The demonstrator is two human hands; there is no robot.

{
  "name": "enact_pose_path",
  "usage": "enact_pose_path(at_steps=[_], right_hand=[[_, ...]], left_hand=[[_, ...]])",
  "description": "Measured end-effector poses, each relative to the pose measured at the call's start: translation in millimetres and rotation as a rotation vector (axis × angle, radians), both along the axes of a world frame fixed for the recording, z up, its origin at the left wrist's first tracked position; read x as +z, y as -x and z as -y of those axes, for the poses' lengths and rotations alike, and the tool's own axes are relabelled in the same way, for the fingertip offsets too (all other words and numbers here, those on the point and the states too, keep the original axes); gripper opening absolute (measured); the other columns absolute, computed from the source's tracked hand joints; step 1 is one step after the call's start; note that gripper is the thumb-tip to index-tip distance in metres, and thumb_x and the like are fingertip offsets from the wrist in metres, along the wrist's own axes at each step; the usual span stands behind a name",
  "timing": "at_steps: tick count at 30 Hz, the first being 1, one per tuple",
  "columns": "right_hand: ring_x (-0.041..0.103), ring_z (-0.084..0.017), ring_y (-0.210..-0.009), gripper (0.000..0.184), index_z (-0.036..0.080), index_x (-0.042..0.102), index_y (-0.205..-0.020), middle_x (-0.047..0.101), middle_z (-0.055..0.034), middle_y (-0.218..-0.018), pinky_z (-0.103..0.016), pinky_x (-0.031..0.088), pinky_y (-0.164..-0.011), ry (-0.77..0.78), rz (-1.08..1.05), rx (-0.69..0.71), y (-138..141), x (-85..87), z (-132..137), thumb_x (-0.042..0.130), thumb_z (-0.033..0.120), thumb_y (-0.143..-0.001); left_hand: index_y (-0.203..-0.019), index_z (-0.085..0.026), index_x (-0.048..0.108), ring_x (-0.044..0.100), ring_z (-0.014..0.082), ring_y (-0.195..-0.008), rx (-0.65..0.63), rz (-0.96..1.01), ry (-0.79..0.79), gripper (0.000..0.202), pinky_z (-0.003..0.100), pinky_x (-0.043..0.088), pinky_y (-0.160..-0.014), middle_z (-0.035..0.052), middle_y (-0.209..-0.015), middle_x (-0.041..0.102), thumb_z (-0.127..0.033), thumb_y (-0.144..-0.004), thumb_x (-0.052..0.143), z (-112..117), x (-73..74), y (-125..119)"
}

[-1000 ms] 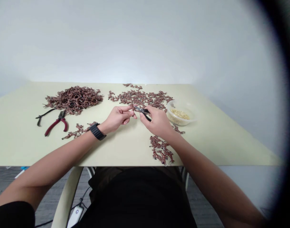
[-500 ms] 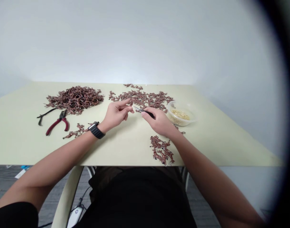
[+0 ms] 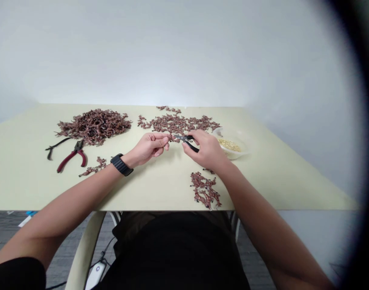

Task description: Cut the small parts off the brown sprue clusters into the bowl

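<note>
My right hand is closed around small black-handled pliers, their metal tips pointing left. My left hand is pinched shut just left of those tips on a small brown piece, too small to name. Both hands hover over the pale table, just in front of a spread of small brown metal pieces. A black watch sits on my left wrist.
A bigger heap of brown pieces lies at the back left. Red-handled pliers and a black tool lie left. A clear bowl of pale yellow bits stands right of my right hand. Small brown clusters sit near the front edge.
My left hand opened and reached toward the spread of pieces, then came back and pinched shut at the plier tips. My right hand shifted slightly right and up with the pliers.
</note>
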State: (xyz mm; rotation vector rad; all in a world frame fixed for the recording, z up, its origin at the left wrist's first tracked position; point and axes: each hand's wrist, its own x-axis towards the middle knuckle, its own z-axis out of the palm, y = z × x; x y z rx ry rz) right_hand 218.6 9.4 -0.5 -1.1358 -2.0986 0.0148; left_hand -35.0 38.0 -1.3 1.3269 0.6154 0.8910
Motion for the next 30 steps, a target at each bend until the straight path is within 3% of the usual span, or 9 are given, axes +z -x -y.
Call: enact_pose_path(at_steps=[10, 13, 15, 17, 20, 22, 24, 27, 30], right_hand=[[0.065, -0.026, -0.091, 0.032, 0.019, 0.066, -0.119, 0.072, -0.0118, -0.11, -0.039, 0.048, -0.082, 0.025, -0.01, 0.037, 0.5, 0.8, 1.1, 0.06, 0.044, -0.099], [0.06, -0.022, -0.077, 0.03, 0.019, 0.068, -0.11, 0.069, -0.0071, -0.091, -0.036, 0.043, -0.073, 0.113, -0.046, 0.025, 4.2, 5.5, 5.0, 0.06, 0.046, -0.099], [0.052, -0.018, -0.068, 0.03, 0.02, 0.067, -0.099, 0.06, -0.0022, -0.075, -0.034, 0.038, -0.065, 0.25, -0.122, 0.032, 8.0, 9.2, 8.3, 0.058, 0.049, -0.099], [0.044, -0.015, -0.062, 0.035, 0.021, 0.064, -0.089, 0.049, 0.0008, -0.068, -0.031, 0.032, -0.059, 0.455, -0.253, 0.089, 11.6, 12.6, 11.5, 0.055, 0.053, -0.101], [0.028, -0.013, -0.057, 0.04, 0.023, 0.058, -0.086, 0.035, 0.0032, -0.068, -0.029, 0.021, -0.051, 0.849, -0.474, 0.255, 14.5, 16.0, 15.0, 0.05, 0.059, -0.102], [0.02, -0.013, -0.056, 0.043, 0.024, 0.058, -0.089, 0.031, 0.0039, -0.069, -0.029, 0.014, -0.049, 1.03, -0.556, 0.334, 14.4, 16.8, 15.8, 0.047, 0.063, -0.101], [0.022, -0.013, -0.056, 0.045, 0.023, 0.059, -0.089, 0.034, 0.003, -0.07, -0.029, 0.016, -0.048, 1.002, -0.549, 0.322, 13.3, 16.1, 14.8, 0.046, 0.065, -0.101], [0.041, -0.016, -0.062, 0.041, 0.022, 0.064, -0.091, 0.052, -0.0015, -0.074, -0.031, 0.031, -0.055, 0.611, -0.406, 0.127, 10.4, 12.0, 10.0, 0.051, 0.06, -0.1], [0.054, -0.02, -0.073, 0.033, 0.022, 0.067, -0.099, 0.064, -0.0045, -0.081, -0.035, 0.04, -0.067, 0.243, -0.217, -0.044, 6.6, 5.3, 3.6, 0.058, 0.054, -0.098]], left_hand=[[-0.1, -0.012, 0.077, 0.041, 0.0021, -0.044, -0.028, -0.016, 0.002, 0.027, 0.018, 0.027, -0.041, 0.0023, -0.073, 0.066, -0.037, -0.093, 0.079, -0.1, -1.9, 0.7], [-0.1, -0.012, 0.078, 0.045, 0.004, -0.046, 0.028, -0.06, -0.077, 0.029, 0.019, 0.031, -0.042, 0.0049, -0.076, 0.07, -0.039, -0.09, 0.081, 1.3, -3.0, -1.3], [-0.1, -0.012, 0.08, 0.046, 0.0054, -0.047, 0.115, -0.142, -0.21, 0.029, 0.02, 0.036, -0.043, 0.007, -0.078, 0.073, -0.039, -0.089, 0.081, 2.3, -3.5, -2.1], [-0.104, -0.013, 0.082, 0.053, 0.0076, -0.049, 0.244, -0.256, -0.443, 0.026, 0.022, 0.046, -0.048, 0.0086, -0.083, 0.077, -0.036, -0.092, 0.077, 1.8, -4.0, -0.7], [-0.118, -0.019, 0.082, 0.071, 0.0139, -0.072, 0.399, -0.375, -0.882, 0.027, 0.027, 0.06, -0.073, 0.0079, -0.098, 0.082, -0.026, -0.096, 0.068, -2.1, -5.0, 5.2], [-0.126, -0.023, 0.08, 0.075, 0.0162, -0.087, 0.418, -0.401, -1.048, 0.034, 0.03, 0.06, -0.085, 0.0064, -0.102, 0.082, -0.021, -0.096, 0.064, -4.6, -5.7, 8.1], [-0.128, -0.022, 0.079, 0.074, 0.0152, -0.081, 0.421, -0.404, -0.991, 0.035, 0.029, 0.06, -0.082, 0.006, -0.095, 0.081, -0.021, -0.097, 0.064, -5.0, -6.0, 7.2], [-0.128, -0.013, 0.076, 0.058, 0.0097, -0.053, 0.375, -0.313, -0.563, 0.036, 0.023, 0.05, -0.055, 0.0067, -0.081, 0.076, -0.03, -0.097, 0.069, -1.5, -5.1, 0.3], [-0.125, -0.01, 0.075, 0.048, 0.0066, -0.05, 0.203, -0.146, -0.2, 0.044, 0.021, 0.036, -0.045, 0.0077, -0.082, 0.072, -0.039, -0.093, 0.076, 1.5, -4.3, -4.9]])
